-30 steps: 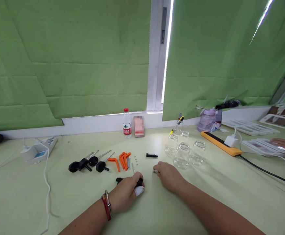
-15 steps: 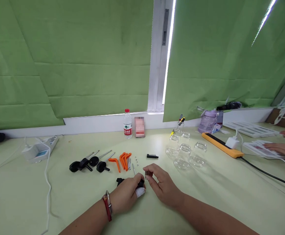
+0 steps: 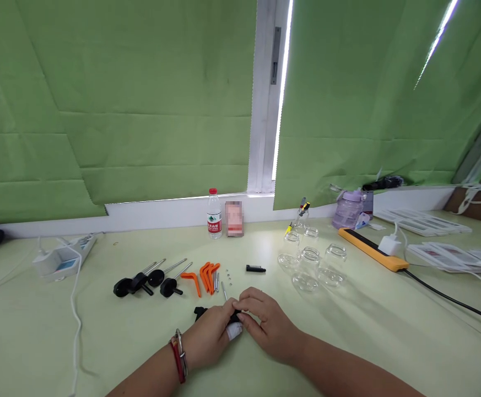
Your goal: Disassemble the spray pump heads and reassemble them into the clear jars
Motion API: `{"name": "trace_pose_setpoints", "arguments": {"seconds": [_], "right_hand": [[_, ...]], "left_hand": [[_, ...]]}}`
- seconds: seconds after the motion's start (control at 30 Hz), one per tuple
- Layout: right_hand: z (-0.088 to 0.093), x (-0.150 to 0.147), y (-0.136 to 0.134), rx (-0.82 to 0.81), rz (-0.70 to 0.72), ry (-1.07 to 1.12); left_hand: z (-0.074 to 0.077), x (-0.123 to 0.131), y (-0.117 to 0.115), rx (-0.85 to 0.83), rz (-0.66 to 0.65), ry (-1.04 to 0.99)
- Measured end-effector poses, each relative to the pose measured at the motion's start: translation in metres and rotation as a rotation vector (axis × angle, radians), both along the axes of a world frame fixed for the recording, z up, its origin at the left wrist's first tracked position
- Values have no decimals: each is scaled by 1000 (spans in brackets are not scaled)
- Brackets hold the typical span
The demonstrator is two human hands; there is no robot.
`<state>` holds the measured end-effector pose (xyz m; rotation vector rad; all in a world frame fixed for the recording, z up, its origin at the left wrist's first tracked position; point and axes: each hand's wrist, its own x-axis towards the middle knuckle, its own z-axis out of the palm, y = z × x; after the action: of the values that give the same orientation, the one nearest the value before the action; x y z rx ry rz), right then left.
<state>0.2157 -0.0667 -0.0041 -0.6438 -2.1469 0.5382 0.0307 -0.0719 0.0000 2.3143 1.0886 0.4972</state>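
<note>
One black part is held low at the centre of a pale green table, mostly covered by the left hand, whose fingers are wrapped around it. Its long axis appears to be laid from nine to three o'clock, with black shown at both sides of the fist; the rest of its shape is hidden. At the three o'clock end, the fingertips of the right hand are bunched against or just beside the part; whether anything is pinched there cannot be told. By the left hand the part is most closely held. A thin metal rod is pointed close to twelve o'clock from behind the left knuckles.

Outward from the part, metal pins and orange angled pieces are laid toward eleven o'clock, with black knobs on metal shafts toward ten. A black piece with a spring is placed between one and two o'clock, its length also set nine to three. Glass jars are stood near two.
</note>
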Motion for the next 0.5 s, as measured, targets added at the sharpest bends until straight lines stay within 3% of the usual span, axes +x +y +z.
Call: {"name": "trace_pose_setpoints", "arguments": {"seconds": [0.5], "right_hand": [[2, -2, -3, -204, -22, -19]], "left_hand": [[7, 2, -5, -36, 58, -37]]}}
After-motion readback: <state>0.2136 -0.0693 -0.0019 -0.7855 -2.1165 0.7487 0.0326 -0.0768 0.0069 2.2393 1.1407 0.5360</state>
